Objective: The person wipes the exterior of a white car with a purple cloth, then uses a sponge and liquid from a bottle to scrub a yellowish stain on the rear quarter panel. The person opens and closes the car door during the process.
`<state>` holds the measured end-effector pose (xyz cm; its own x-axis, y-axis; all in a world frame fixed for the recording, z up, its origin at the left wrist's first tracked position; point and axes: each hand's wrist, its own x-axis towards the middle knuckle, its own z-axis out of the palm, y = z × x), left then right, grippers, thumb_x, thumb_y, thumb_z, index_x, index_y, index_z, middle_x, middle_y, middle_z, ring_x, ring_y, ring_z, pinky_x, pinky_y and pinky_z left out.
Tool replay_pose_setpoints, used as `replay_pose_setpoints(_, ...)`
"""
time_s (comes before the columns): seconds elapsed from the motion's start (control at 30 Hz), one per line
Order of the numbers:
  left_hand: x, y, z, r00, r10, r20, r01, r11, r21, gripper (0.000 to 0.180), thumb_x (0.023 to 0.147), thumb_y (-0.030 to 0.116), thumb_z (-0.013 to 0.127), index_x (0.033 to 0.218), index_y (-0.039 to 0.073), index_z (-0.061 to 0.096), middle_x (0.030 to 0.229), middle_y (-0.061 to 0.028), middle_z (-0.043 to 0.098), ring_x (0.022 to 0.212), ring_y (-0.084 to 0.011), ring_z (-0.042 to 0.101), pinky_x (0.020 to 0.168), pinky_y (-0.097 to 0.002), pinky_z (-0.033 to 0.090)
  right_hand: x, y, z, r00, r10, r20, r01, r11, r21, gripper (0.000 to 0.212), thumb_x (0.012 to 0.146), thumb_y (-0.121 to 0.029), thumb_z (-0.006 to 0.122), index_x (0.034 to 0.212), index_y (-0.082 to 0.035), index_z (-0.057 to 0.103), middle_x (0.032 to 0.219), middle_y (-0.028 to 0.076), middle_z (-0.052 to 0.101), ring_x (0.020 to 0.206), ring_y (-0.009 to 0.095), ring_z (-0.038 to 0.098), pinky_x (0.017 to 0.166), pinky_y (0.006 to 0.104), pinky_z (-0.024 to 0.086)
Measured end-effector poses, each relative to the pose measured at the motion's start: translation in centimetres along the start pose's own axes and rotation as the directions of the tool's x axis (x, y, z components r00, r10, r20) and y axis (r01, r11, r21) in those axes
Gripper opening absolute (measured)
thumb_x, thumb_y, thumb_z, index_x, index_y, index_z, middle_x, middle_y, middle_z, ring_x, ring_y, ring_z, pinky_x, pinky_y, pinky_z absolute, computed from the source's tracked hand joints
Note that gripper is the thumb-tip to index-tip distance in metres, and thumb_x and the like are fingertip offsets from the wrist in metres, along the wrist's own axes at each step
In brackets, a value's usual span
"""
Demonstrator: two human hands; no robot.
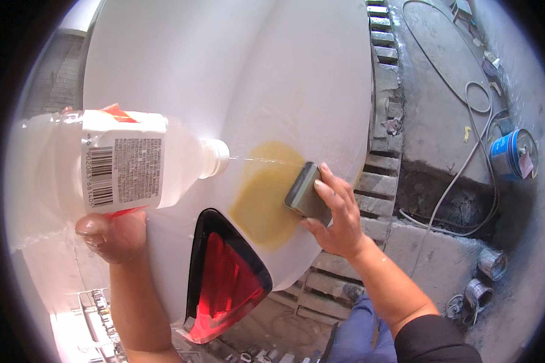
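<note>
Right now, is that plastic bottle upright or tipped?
Tipped sideways: the left hand holds the plastic bottle with its white cap toward the sanding block; a thin liquid jet shoots out.

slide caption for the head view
Left hand squirts a translucent plastic bottle; right hand holds a dark rectangular block over a yellow patch on white bodywork.

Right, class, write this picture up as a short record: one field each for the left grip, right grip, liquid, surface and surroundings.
Left grip: holding a translucent plastic bottle on its side, capped neck pointing right
Right grip: holding a dark block over the right side of a yellowish patch
Liquid: thin stream from the bottle's cap toward the block
Surface: white panel with a red, black-edged light
Surroundings: blue bucket at right
</note>
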<state>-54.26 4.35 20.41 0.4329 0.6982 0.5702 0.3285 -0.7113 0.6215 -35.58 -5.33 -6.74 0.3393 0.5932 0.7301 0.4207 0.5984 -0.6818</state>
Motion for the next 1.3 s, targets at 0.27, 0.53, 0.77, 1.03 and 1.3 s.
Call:
replay_pose_setpoints(0.27, 0.1, -0.3, -0.1, 1.000, 0.018, 0.017, -0.017, 0.999, -0.047, 0.108, 0.082, 0.078, 0.060, 0.155, 0.004, 0.031, 0.148, -0.0202, 0.048, 0.133, -0.0335, 0.053, 0.106, -0.0499, 0.050, 7.4, -0.7, 0.3, 0.997, -0.069, -0.024, 0.069, 0.998, -0.007, 0.066, 0.085, -0.028, 0.077, 0.140, -0.002, 0.051, 0.144, 0.025, 0.052, 0.112, 0.040, 0.059, 0.098, 0.0470, 0.048)
replay_pose_setpoints(0.53, 0.3, -0.3, 0.2, 0.998, 0.055, 0.006, -0.055, 0.998, 0.029, 0.108, 0.082, 0.081, 0.056, 0.153, 0.002, 0.031, 0.142, -0.0275, 0.049, 0.127, -0.0375, 0.057, 0.105, -0.0511, 0.051, 5.1, -0.6, 0.9, 0.995, -0.050, -0.083, 0.051, 0.999, 0.009, 0.067, 0.085, -0.026, 0.077, 0.141, 0.000, 0.050, 0.145, 0.026, 0.052, 0.112, 0.042, 0.059, 0.098, 0.0465, 0.047)
replay_pose_setpoints(0.77, -0.1, -0.2, 0.5, 1.000, 0.012, 0.003, -0.012, 0.999, 0.039, 0.121, 0.070, 0.082, 0.070, 0.153, 0.003, 0.031, 0.143, -0.0260, 0.048, 0.126, -0.0356, 0.057, 0.100, -0.0485, 0.056, -3.3, -2.0, 1.4, 0.981, 0.188, -0.042, -0.185, 0.980, 0.079, 0.073, 0.080, -0.018, 0.080, 0.143, -0.002, 0.047, 0.147, 0.028, 0.050, 0.123, 0.043, 0.056, 0.104, 0.0476, 0.046)
replay_pose_setpoints(1.03, 0.0, 0.5, 1.3, 0.999, -0.012, 0.034, 0.012, 1.000, 0.005, 0.123, 0.065, 0.078, 0.077, 0.152, 0.004, 0.032, 0.135, -0.0260, 0.054, 0.121, -0.0353, 0.061, 0.095, -0.0479, 0.059, 7.7, 0.1, 1.5, 0.984, 0.066, -0.163, -0.057, 0.997, 0.060, 0.067, 0.085, -0.021, 0.075, 0.143, -0.001, 0.047, 0.147, 0.025, 0.051, 0.121, 0.042, 0.055, 0.104, 0.0482, 0.044)
replay_pose_setpoints(1.3, 0.5, 1.1, 2.2, 0.996, -0.054, 0.065, 0.052, 0.998, 0.031, 0.132, 0.060, 0.077, 0.081, 0.153, 0.001, 0.028, 0.133, -0.0284, 0.053, 0.120, -0.0351, 0.060, 0.093, -0.0464, 0.060, -1.1, -1.6, 1.8, 0.966, 0.218, -0.137, -0.206, 0.974, 0.095, 0.070, 0.083, -0.015, 0.077, 0.144, 0.001, 0.045, 0.147, 0.029, 0.048, 0.123, 0.042, 0.054, 0.105, 0.0473, 0.043)
